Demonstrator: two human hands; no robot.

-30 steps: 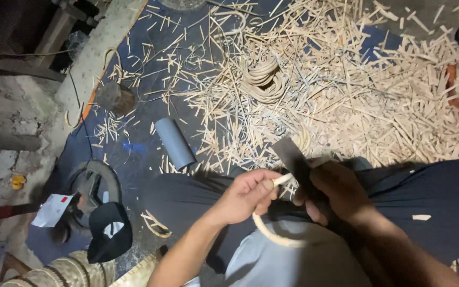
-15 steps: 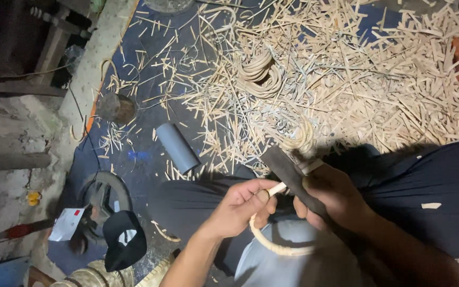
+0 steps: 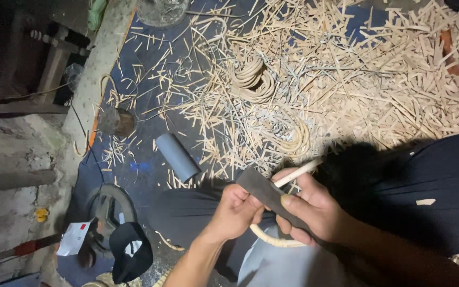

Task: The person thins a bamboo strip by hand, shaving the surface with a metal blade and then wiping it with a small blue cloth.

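My left hand grips a pale rattan cane that curves down in a loop under both hands. My right hand holds a dark flat-bladed knife, its blade laid across the cane just left of the cane's free end. Both hands work over my lap, above dark trousers. The knife's handle is hidden inside my right fist.
A wide litter of cut cane pieces covers the blue mat ahead, with coiled cane among it. A grey tube lies to the left, a black cap and a ring-shaped object lower left. A concrete ledge runs along the left.
The view has shifted down and nearer to the hands. The cane's free end now sticks out farther to the upper right past the blade, and the knife lies flatter across it.
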